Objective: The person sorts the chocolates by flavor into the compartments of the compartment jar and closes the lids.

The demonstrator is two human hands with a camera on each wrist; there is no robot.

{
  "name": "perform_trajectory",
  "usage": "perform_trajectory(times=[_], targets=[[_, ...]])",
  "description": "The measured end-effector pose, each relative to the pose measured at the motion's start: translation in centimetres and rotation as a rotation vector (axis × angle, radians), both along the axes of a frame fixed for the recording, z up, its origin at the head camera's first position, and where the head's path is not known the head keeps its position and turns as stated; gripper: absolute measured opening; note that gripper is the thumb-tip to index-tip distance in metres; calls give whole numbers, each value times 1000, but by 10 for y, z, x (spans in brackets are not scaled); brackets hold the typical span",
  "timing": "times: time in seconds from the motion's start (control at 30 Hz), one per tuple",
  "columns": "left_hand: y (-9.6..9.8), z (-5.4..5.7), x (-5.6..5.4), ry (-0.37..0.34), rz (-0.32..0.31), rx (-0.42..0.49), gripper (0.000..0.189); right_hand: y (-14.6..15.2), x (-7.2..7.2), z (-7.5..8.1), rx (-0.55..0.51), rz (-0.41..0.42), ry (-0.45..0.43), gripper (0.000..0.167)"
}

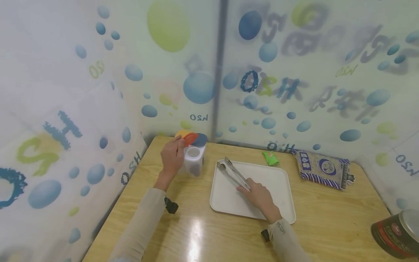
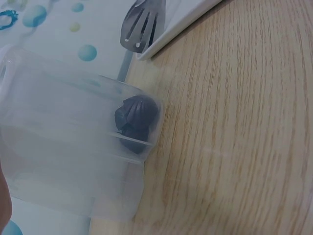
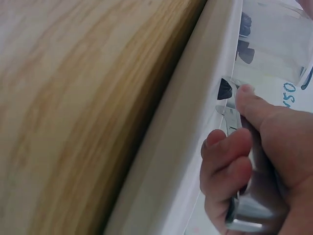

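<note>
In the head view my left hand (image 1: pixel 172 154) pinches the raised orange lid (image 1: pixel 191 139) of a translucent storage container (image 1: pixel 194 160). One round opening faces up below that lid. Small dark wrapped pieces (image 2: pixel 138 122) lie at the bottom of the container, seen through its wall in the left wrist view. My right hand (image 1: pixel 258 196) grips metal tongs (image 1: pixel 236 173) over a white tray (image 1: pixel 275 189). Their tips are apart and point toward the container. A small dark piece (image 3: pixel 225 89) shows by the tongs' end in the right wrist view.
A green packet (image 1: pixel 270 158) lies behind the tray. Right of it is a clear bag (image 1: pixel 322 168) with blue-striped edges. A dark can (image 1: pixel 397 234) stands at the table's right edge. Printed walls enclose the wooden table (image 1: pixel 176 233) at back and sides.
</note>
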State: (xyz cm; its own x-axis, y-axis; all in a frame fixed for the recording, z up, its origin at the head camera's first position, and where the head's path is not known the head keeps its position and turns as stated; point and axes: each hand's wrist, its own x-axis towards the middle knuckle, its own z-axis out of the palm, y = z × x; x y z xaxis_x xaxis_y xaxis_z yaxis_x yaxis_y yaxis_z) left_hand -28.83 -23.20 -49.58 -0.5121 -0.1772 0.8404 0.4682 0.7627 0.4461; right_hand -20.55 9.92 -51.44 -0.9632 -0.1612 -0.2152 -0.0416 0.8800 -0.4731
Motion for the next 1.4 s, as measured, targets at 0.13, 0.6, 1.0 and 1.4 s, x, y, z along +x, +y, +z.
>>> perform_trajectory(times=[0.13, 0.6, 1.0, 1.4], targets=[[0, 1, 1, 8, -2, 8, 47, 0, -1, -3, 21, 10, 4, 44], [1, 2, 1, 10, -3, 9, 49, 2, 0, 2, -62, 21, 102, 42], [1, 1, 0, 17, -7, 15, 49, -16, 9, 49, -212, 97, 229, 34], [1, 1, 2, -24, -9, 8, 45, -46, 11, 72, -233, 173, 260, 35]])
